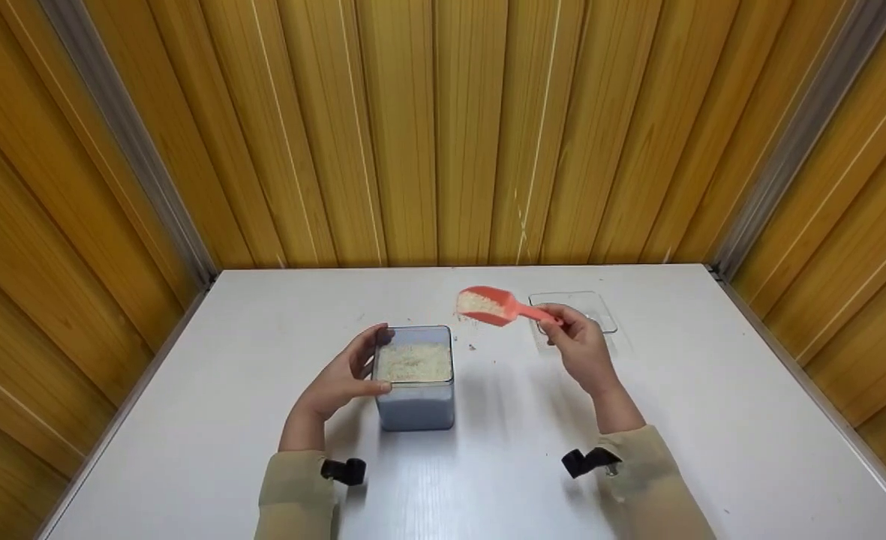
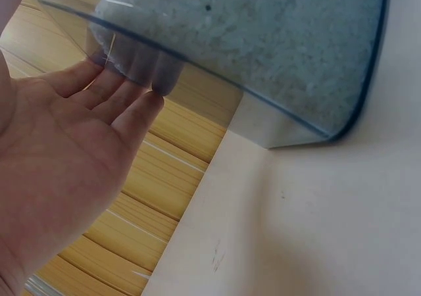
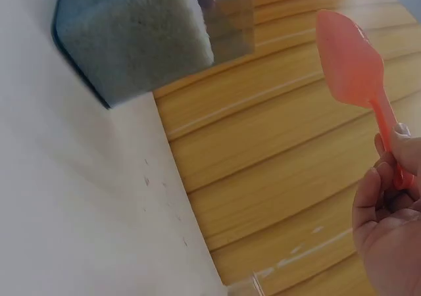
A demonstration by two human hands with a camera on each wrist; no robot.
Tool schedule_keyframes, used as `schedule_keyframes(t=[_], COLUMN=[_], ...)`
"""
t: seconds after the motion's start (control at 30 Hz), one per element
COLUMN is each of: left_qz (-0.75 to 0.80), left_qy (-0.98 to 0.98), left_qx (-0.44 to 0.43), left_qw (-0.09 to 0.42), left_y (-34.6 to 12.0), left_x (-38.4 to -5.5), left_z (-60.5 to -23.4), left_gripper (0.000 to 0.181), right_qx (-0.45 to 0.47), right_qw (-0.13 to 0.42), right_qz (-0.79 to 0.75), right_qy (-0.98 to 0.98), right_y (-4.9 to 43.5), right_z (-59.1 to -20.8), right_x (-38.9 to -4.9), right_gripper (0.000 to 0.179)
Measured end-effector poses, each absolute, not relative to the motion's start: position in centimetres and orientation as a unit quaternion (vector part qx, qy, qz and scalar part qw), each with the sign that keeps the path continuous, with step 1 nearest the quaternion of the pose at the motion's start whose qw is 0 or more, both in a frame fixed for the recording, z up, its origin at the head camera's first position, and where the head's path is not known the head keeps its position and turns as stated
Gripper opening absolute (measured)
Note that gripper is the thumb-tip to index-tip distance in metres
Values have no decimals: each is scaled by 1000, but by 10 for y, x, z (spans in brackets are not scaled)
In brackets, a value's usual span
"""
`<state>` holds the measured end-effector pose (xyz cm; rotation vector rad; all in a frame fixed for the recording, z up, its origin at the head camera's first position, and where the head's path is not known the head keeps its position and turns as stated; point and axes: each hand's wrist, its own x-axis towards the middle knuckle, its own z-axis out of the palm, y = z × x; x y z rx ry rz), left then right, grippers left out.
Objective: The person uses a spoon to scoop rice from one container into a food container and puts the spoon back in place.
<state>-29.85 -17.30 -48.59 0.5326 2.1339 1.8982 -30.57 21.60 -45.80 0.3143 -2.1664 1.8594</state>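
Note:
A clear bluish container stands on the table, filled well up with pale grains that look like rice. My left hand grips it from the left, thumb at the near edge and fingers around the far side; in the left wrist view those fingers press its wall. My right hand pinches the handle of a red scoop, held in the air right of and beyond the container. Grains lie in the scoop's bowl, some at its front lip. The right wrist view shows the scoop's underside.
A clear shallow lid lies on the white table at the back right, partly behind my right hand. A few stray grains and dark specks dot the tabletop. Yellow wood-patterned walls enclose the back and sides.

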Motion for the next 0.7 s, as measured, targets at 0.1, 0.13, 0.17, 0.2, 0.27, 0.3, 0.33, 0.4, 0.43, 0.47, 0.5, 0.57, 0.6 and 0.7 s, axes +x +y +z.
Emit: schedule_keyframes(t=[0.1,0.13,0.17,0.2,0.27,0.3,0.33,0.4,0.43,0.47,0.5,0.57,0.6,0.7], left_qz=[649,649,649,649,649,648,649,650,650,650,649,649,649,649], left_qy=[729,729,729,729,729,729,729,728,728,728,728,729,729,729], left_qx=[183,182,183,182,183,184,184,185,186,186,185,185,184,184], left_qw=[119,120,120,119,119,119,119,119,119,119,119,117,117,117], left_y=[-173,-173,-174,-174,-174,-174,-174,-174,-174,-174,-174,-174,-175,-174], left_x=[-298,-298,-298,-298,-298,-298,-298,-298,-298,-298,-298,-298,-298,-299], left_z=[-486,-485,-485,-486,-486,-486,-486,-486,-486,-486,-486,-486,-486,-487], left_gripper=[112,112,112,112,112,112,112,112,112,112,112,112,113,113], right_qx=[83,75,66,57,40,31,21,4,-3,-11,-19,-34,-39,-59], right_qw=[152,156,160,163,170,173,176,183,187,190,192,197,200,199], right_qz=[628,623,621,616,608,606,603,594,588,582,574,558,550,520], right_qy=[-759,-763,-765,-769,-774,-776,-778,-783,-787,-791,-796,-805,-810,-829], right_y=[235,241,247,253,265,270,275,284,288,292,296,301,304,309], right_z=[-457,-456,-457,-457,-459,-460,-461,-464,-466,-468,-469,-472,-474,-478], right_x=[-308,-309,-309,-310,-310,-310,-310,-311,-312,-313,-313,-314,-315,-316], right_gripper=[27,28,29,30,33,34,34,36,37,37,38,38,38,37])
